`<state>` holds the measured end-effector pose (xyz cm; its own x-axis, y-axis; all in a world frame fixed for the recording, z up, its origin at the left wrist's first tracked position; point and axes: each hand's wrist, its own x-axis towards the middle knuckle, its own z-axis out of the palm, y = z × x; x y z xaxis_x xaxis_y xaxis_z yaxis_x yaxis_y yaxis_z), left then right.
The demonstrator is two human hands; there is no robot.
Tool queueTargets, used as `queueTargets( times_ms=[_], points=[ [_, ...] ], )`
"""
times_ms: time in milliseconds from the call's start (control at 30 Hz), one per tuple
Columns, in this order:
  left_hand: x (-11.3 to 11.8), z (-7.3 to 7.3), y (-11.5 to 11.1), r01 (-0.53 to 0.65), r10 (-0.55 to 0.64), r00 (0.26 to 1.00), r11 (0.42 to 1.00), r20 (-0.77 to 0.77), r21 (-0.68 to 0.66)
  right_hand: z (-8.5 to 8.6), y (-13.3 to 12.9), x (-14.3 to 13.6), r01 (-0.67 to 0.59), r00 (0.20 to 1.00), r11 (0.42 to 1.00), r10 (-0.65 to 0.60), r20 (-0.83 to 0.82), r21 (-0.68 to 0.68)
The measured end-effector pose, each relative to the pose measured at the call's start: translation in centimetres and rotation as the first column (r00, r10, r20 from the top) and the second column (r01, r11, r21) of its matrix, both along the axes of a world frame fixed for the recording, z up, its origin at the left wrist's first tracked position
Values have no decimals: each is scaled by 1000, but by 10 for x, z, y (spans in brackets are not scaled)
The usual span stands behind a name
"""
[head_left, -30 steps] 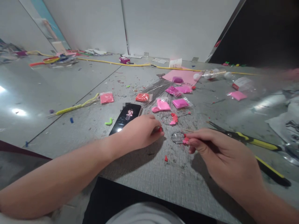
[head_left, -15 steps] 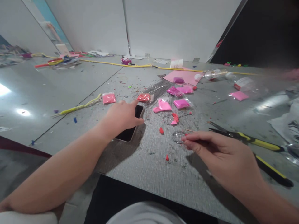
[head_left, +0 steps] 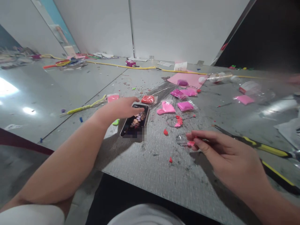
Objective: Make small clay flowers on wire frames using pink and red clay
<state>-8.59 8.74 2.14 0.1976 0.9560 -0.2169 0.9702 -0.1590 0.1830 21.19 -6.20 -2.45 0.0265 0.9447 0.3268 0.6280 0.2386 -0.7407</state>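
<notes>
Head view: phone (head_left: 136, 120); over it, left hand (head_left: 122, 107) loosely spread, empty; rightward, right hand (head_left: 228, 151) pinching wire frame (head_left: 182, 140), likely for steadiness.

Under the left fingers (head_left: 140, 110), a phone (head_left: 136, 121) on the table (head_left: 150, 175). In the right fingers (head_left: 189, 136), a wire frame (head_left: 181, 144). Right of these, pliers (head_left: 267, 149). Past them, another wire frame (head_left: 179, 120), then some bags (head_left: 185, 106), then a bottle (head_left: 219, 77) far behind.
</notes>
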Motion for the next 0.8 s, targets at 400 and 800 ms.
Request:
queueTargets(
  times_ms=[400, 800],
  points=[
    [-32, 7, 8, 174, -167, 984, 969, 58, -173, 9, 1, -2, -24, 988, 995, 9, 157, 95],
    [-19, -5, 6, 167, -178, 982, 975, -68, -144, 9, 0, -3, 20, 992, 997, -9, 127, -79]
  ],
)
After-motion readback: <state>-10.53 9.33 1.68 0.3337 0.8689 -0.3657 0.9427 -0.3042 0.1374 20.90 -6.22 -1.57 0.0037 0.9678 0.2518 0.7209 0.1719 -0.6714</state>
